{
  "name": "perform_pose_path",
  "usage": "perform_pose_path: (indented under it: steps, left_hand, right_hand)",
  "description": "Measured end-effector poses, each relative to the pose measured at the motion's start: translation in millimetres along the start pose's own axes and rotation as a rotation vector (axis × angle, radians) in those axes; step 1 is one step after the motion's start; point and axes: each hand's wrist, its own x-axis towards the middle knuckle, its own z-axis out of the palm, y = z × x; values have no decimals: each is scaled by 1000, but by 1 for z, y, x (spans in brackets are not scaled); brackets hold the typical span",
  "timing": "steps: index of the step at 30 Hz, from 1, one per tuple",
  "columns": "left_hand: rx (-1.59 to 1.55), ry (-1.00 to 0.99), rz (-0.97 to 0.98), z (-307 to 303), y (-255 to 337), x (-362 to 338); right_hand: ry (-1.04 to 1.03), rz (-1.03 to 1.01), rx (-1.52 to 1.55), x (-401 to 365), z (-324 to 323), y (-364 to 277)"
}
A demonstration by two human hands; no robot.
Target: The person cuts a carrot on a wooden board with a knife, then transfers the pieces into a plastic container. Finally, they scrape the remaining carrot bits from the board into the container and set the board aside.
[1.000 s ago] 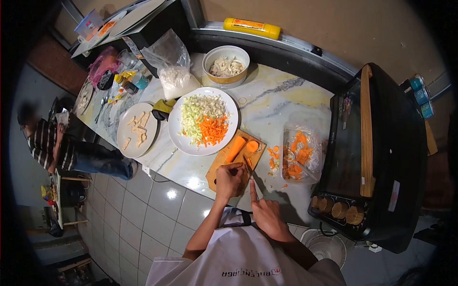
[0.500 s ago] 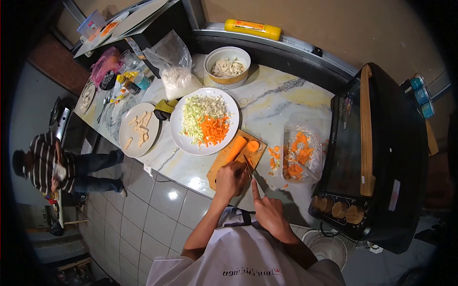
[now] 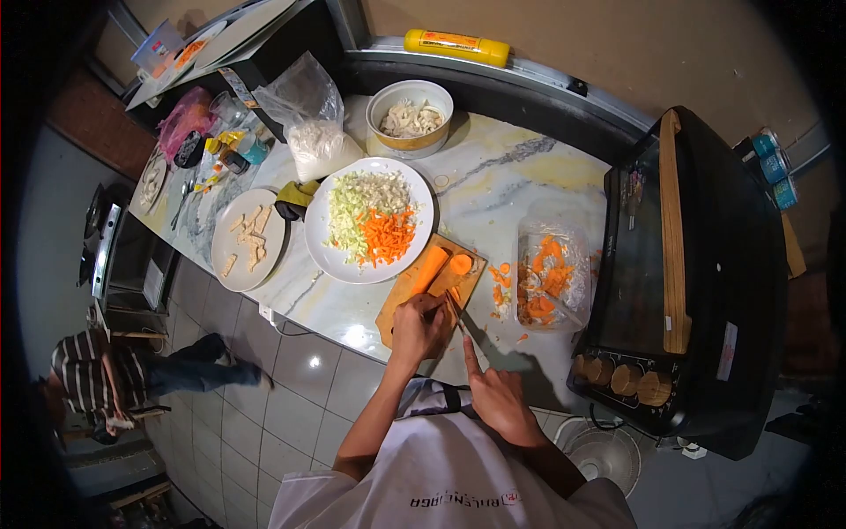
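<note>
My left hand [image 3: 418, 330] is closed over the wooden cutting board [image 3: 390, 315], its fingertips pressed on a carrot piece that they mostly hide. Close beside those fingers is the blade of a knife [image 3: 455, 309], angled across the board. My right hand [image 3: 500, 398] grips the knife's handle, index finger stretched along it. Small cut carrot bits [image 3: 456, 292] lie at the blade's tip. Farther up the board are a long carrot piece [image 3: 429, 269] and a thick round carrot slice [image 3: 461, 264].
Beyond the board stands a white plate [image 3: 319, 250] of chopped vegetables. A clear plastic container [image 3: 577, 231] with carrot scraps sits right, before a black oven [image 3: 705, 291]. A pot [image 3: 410, 148], a flour bag [image 3: 317, 150] and another plate [image 3: 231, 273] are farther back. Another person [image 3: 115, 375] is at left.
The other person has moved toward the lower left of the view. My view has shifted slightly. Both hands stay at the board, the knife close beside my left fingers.
</note>
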Motion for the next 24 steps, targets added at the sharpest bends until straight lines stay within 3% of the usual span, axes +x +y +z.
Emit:
perform_pose_path:
  steps: [7, 24]
  left_hand:
    - [9, -64, 30, -7, 4, 4]
    - [-66, -16, -82, -8, 3, 4]
  right_hand:
    - [-16, 41, 24, -9, 2, 0]
    - [176, 48, 37, 3, 9, 1]
